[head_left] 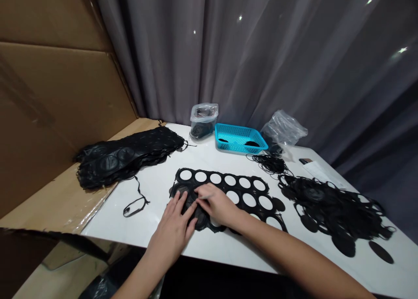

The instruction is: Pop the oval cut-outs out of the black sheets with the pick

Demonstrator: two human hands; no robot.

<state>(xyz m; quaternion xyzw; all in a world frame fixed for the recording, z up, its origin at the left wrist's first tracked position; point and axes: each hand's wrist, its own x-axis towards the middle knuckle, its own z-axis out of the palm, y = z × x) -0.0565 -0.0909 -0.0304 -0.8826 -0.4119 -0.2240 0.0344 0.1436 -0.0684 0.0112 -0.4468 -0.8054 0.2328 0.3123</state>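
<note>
A black rubber-like sheet [235, 181] with rows of round holes lies flat on the white table, which shows through the holes. On its left part, where some circles are still filled with black, my left hand [174, 218] rests with fingers spread. My right hand [215, 203] is closed in a pinch around a thin grey pen-like tool [205, 196], just right of my left fingertips. The tool's tip and the spot under the right fingers are hidden. A loose black disc [278, 204] lies by the sheet's right edge.
A stack of black sheets [127, 155] lies on cardboard at left, near a thin black loop [135, 207]. Behind stand a plastic container [203, 120], a blue basket [241, 146] and a clear bag [285, 127]. Black rings [271, 163] and a scrap heap [336, 207] are at right.
</note>
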